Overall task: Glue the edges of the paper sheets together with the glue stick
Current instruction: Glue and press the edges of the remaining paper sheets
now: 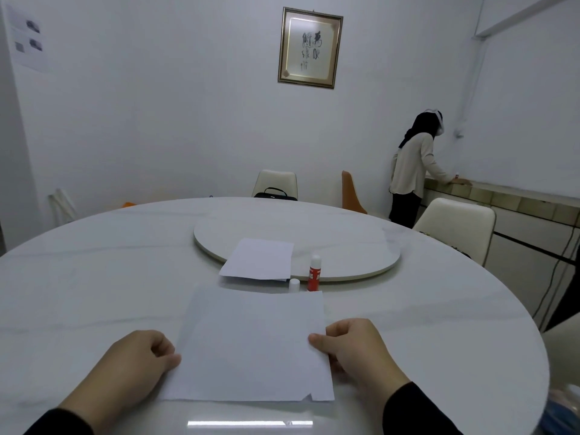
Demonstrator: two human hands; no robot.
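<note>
A white paper sheet (251, 343) lies in front of me on the round white table (94, 277). My left hand (138, 362) pinches its left edge and my right hand (354, 350) pinches its right edge, thumbs on top. A second white sheet (259, 259) rests farther off, partly on the turntable's rim. Beside it stands the red glue stick (314, 273), uncapped, with its white cap (294, 284) standing just to its left. Both stand right behind the near sheet's far edge.
A round turntable (345, 246) sits at the table's middle. Cream chairs (455, 227) and an orange chair (351, 193) stand around the far side. A person (414, 171) stands at a ledge in the back right corner.
</note>
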